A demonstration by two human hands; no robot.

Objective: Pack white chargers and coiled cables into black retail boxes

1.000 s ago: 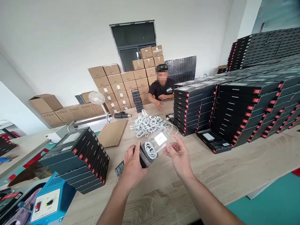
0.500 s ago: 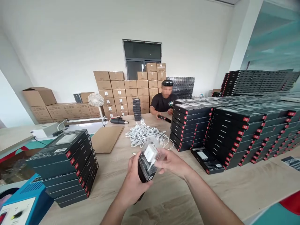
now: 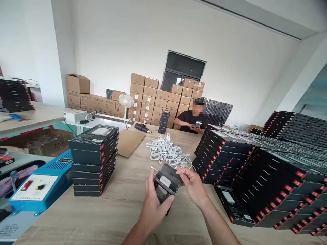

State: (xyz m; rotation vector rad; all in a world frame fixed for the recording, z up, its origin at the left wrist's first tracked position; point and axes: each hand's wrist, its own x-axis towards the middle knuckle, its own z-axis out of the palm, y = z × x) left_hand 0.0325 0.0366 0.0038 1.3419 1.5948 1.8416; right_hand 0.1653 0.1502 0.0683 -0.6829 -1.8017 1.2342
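A small black box (image 3: 167, 180) with a white item showing inside is held tilted above the wooden table (image 3: 107, 217). My left hand (image 3: 155, 204) wraps round its lower left side, thumb across the front. At the box's upper right, my right hand (image 3: 191, 185) pinches a raised dark flap. Just beyond lies a heap of coiled white cables (image 3: 167, 149). One stack of black boxes (image 3: 94, 160) stands to the left, and larger stacks (image 3: 276, 183) rise on the right.
A blue machine (image 3: 41, 187) sits at the left edge. Behind the cables are a cardboard sheet (image 3: 130, 141), a heat gun (image 3: 142, 128) and a small stack of dark boxes (image 3: 164, 121). A person (image 3: 192, 119) sits across the table, holding a dark object.
The view has swung left. The clear plastic at the box opening no longer shows, and a dark flap now stands up in my right fingers. The person opposite has raised a dark object.
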